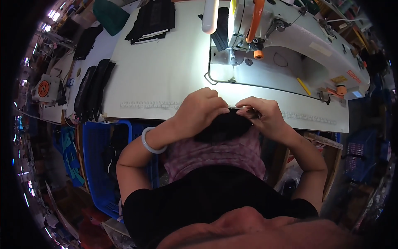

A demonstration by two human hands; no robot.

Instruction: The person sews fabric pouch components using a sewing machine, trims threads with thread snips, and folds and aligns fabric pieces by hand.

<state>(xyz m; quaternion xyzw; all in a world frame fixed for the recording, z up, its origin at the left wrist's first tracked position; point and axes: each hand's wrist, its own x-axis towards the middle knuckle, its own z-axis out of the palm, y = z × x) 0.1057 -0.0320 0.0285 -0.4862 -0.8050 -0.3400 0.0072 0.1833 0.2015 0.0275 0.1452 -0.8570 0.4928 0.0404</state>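
Observation:
A piece of black fabric [226, 126] hangs over the table's front edge toward my lap, its upper edge pinched between my two hands. My left hand [202, 110] is closed on it, thumb and fingers at the edge. Close beside it, my right hand [265, 114] grips the same edge with bent fingers. Just beyond the hands stands a white sewing machine [306, 41], its needle area [233, 56] lit by a lamp. Another strip of black fabric [220, 31] lies behind the needle.
Stacks of black fabric pieces [154, 18] lie at the back, with more black strips [94, 89] at the left. A printed ruler [149, 106] runs along the table front [166, 74]. A blue basket [92, 162] stands below left, a wooden drawer [331, 166] below right.

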